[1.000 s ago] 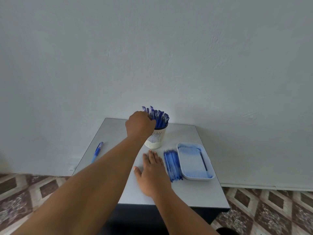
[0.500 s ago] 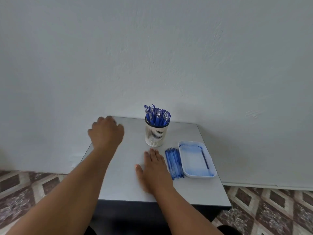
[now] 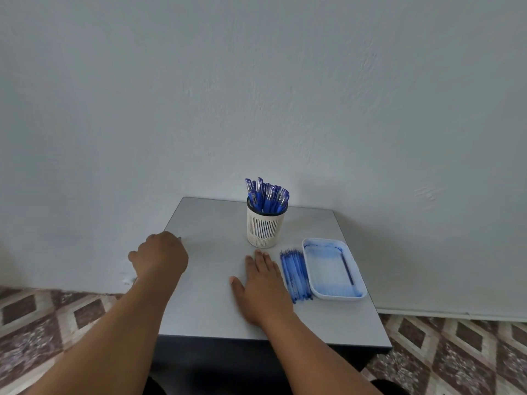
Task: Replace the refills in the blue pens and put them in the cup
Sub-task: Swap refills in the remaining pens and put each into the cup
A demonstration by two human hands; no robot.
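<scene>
While your left hand (image 3: 161, 256) curled over the bench's (image 3: 216, 280) left edge, grasp unclear, your right hand (image 3: 263, 286) lay flat beside the refills (image 3: 295, 276), lengthwise away from you.

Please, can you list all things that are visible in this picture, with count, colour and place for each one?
table: one, grey, against the wall.
cup: one, white with slots, rear middle of the table.
pens: many, blue, upright in the cup.
refills: a bundle, blue, flat between the right hand and the tray.
tray: one, white stained blue, right side; one dark refill inside.
left hand: fingers curled, over the table's left edge; what it holds is hidden.
right hand: flat on the table.
</scene>
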